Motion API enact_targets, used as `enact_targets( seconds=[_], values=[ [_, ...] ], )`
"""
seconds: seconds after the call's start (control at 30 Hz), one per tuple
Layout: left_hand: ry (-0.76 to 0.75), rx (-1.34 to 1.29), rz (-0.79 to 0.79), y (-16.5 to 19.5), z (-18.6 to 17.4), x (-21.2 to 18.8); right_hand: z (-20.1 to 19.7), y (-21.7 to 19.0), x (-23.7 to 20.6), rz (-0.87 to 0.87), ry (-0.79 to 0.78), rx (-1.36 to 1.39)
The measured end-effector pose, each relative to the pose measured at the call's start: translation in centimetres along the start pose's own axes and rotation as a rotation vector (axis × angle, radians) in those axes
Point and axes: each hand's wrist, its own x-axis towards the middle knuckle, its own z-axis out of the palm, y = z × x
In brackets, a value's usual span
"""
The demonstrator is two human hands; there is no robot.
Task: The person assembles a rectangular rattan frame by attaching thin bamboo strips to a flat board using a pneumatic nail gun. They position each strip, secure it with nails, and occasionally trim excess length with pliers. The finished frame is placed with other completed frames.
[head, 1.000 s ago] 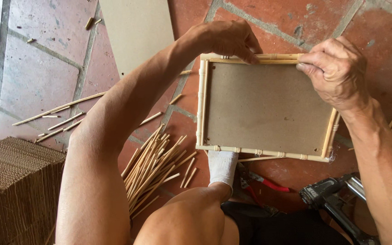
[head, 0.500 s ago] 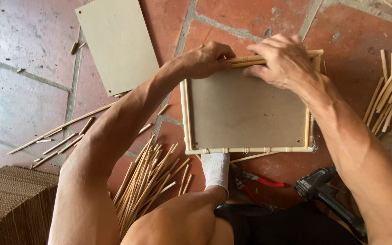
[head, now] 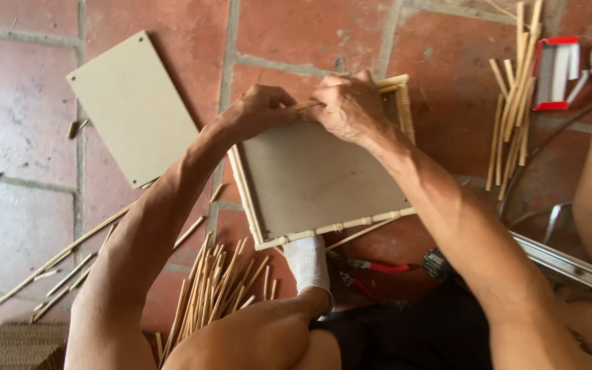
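Centre of the frame: left hand and right hand pinch a bamboo strip against the board's top edge (bottom edge braced by a white-socked foot). Best pressed flush, ends aligned with the corners.

Frame top edge – under hands

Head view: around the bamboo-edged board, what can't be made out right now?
- Far edge of the bamboo-framed beige board: covered by the left hand and right hand, so the grip on the thin bamboo stick is unclear.
- Red-handled pliers: jaws hidden behind the white-socked foot.
- Corrugated cardboard stack: cut off at the bottom-left corner.
- Red box: contents too small to tell.
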Motion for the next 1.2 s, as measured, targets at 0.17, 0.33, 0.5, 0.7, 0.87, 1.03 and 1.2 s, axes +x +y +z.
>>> enact_targets(
  seconds=[0.17,0.33,0.5,0.7,0.87,1.03,1.2],
  values=[
    [0.049,0.016,-0.021,0.7,0.5,-0.1,0.9,0.8,-0.6,-0.098,0.084,-0.033],
    [0.102,0.093,0.031,0.6,0.9,-0.1,-1.0,4.6,-1.3,-0.042,0.131,0.254],
    [0.044,0.09,0.028,-1.8,0.8,1.0,-3.9,9.1,-2.0,0.312,-0.258,0.322],
    [-0.011,0.278,0.019,-3.1,0.1,3.8,-3.1,9.4,0.8,0.624,-0.494,0.369],
    [-0.164,0.311,0.057,-0.7,-0.5,6.1,-3.7,8.9,0.3,0.461,-0.411,0.333],
    [0.105,0.089,0.459,0.8,3.3,4.5,-4.6,8.3,0.5,0.464,-0.386,0.253],
    [0.424,0.267,0.431,2.4,7.0,2.6,-4.7,7.6,0.1,0.521,-0.381,0.295]
  ],
)
